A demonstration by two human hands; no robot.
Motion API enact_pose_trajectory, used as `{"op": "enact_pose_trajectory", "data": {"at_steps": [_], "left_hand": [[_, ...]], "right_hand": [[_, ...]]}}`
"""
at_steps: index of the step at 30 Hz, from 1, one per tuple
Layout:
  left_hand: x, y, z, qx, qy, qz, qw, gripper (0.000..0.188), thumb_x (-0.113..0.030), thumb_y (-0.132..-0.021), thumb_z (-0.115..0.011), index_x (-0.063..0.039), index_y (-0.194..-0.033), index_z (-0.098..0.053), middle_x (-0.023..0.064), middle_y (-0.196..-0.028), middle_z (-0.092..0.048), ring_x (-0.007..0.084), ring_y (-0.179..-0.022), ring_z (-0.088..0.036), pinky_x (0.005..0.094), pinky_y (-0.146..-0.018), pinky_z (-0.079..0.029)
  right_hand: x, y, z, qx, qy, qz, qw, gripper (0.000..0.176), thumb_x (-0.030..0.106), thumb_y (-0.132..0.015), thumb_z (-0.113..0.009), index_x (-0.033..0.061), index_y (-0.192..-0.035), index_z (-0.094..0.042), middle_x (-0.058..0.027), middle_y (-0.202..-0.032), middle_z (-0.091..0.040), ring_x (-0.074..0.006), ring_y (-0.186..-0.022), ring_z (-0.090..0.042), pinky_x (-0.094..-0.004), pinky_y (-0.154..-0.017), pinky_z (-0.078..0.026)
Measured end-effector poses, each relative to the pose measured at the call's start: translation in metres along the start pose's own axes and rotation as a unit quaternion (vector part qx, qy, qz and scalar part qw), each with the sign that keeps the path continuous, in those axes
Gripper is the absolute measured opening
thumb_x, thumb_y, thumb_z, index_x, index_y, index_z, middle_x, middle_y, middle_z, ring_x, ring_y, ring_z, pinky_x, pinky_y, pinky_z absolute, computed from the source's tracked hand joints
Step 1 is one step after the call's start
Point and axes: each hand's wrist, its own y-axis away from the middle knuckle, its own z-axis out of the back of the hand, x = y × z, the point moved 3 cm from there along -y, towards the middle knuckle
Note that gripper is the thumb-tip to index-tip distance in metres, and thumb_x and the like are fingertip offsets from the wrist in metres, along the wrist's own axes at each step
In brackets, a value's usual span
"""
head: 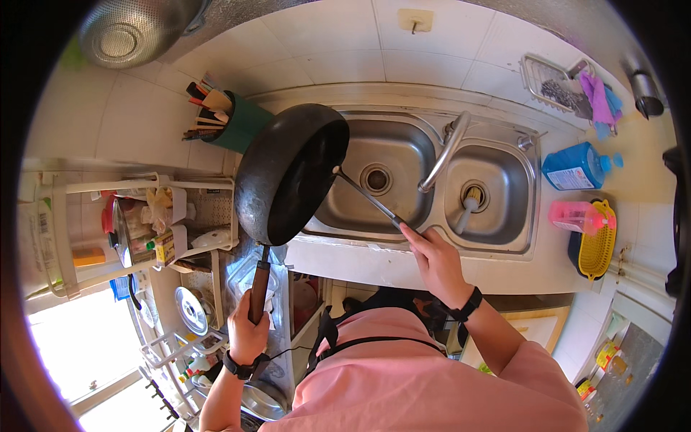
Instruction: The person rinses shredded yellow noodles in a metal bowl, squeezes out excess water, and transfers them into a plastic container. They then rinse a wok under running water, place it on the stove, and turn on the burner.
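My left hand (248, 329) grips the brown handle of a dark wok (286, 173), which is tilted on its side over the left end of the sink, its hollow facing right. My right hand (436, 264) is closed on the dark grip of a long metal-shafted utensil (368, 196). The utensil's far end meets the wok's rim or lies just inside it; its head cannot be made out. Below and right of the wok is the large steel sink basin (402, 162). A brush (469, 209) rests in the smaller basin, by the drain.
A curved faucet (451, 148) stands between the basins. Left of them is a green utensil holder (243, 123). On the right stand a blue bottle (576, 166), a pink bottle (576, 216) and a yellow basket (598, 245). A rack (116, 186) with packages lies left.
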Motion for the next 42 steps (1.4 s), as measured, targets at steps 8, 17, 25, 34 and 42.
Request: {"op": "enact_pose_trajectory", "data": {"at_steps": [8, 17, 25, 34, 42], "left_hand": [[0.001, 0.004, 0.003, -0.044, -0.054, -0.068, 0.995, 0.053, -0.003, -0.084, -0.067, 0.003, -0.136, -0.057, 0.0256, -0.1, -0.069, 0.0427, -0.083, -0.069, 0.0444, -0.075, -0.056], [-0.005, 0.008, 0.005, -0.073, -0.074, -0.102, 0.989, 0.053, -0.003, -0.084, -0.067, 0.002, -0.135, -0.057, 0.0256, -0.101, -0.07, 0.0435, -0.088, -0.071, 0.0454, -0.077, -0.057], [-0.003, 0.013, 0.001, -0.092, -0.068, -0.106, 0.988, 0.053, -0.003, -0.084, -0.067, 0.001, -0.136, -0.058, 0.0255, -0.103, -0.07, 0.0438, -0.089, -0.07, 0.0465, -0.079, -0.056], [0.001, 0.022, -0.006, -0.12, -0.095, -0.134, 0.979, 0.055, -0.004, -0.084, -0.068, 0.004, -0.137, -0.057, 0.0281, -0.107, -0.07, 0.0452, -0.09, -0.07, 0.0467, -0.08, -0.057], [0.004, 0.03, -0.003, -0.143, -0.114, -0.14, 0.973, 0.056, -0.004, -0.084, -0.069, 0.004, -0.138, -0.058, 0.027, -0.108, -0.07, 0.0455, -0.091, -0.071, 0.048, -0.08, -0.057]], "right_hand": [[0.012, 0.041, 0.009, 0.003, -0.03, -0.017, 0.999, 0.058, -0.002, -0.092, -0.064, 0.0212, -0.146, -0.062, -0.0101, -0.087, -0.058, -0.0318, -0.074, -0.062, -0.042, -0.066, -0.051], [0.0, 0.043, -0.009, -0.026, 0.017, 0.005, 1.0, 0.057, 0.001, -0.093, -0.065, 0.0212, -0.146, -0.062, -0.0095, -0.084, -0.054, -0.0312, -0.071, -0.06, -0.0419, -0.064, -0.051], [0.005, 0.046, -0.008, -0.032, 0.007, 0.032, 0.999, 0.056, 0.003, -0.094, -0.065, 0.0217, -0.146, -0.061, -0.0102, -0.084, -0.053, -0.0316, -0.07, -0.06, -0.0429, -0.063, -0.05], [-0.016, 0.087, 0.01, -0.042, 0.041, 0.002, 0.998, 0.051, 0.003, -0.094, -0.066, 0.0184, -0.143, -0.064, -0.0111, -0.082, -0.054, -0.0318, -0.069, -0.06, -0.0419, -0.063, -0.05], [-0.016, 0.101, 0.002, -0.079, -0.001, 0.003, 0.997, 0.051, 0.003, -0.096, -0.066, 0.0184, -0.145, -0.063, -0.0105, -0.081, -0.056, -0.0306, -0.066, -0.06, -0.0395, -0.06, -0.05]]}}
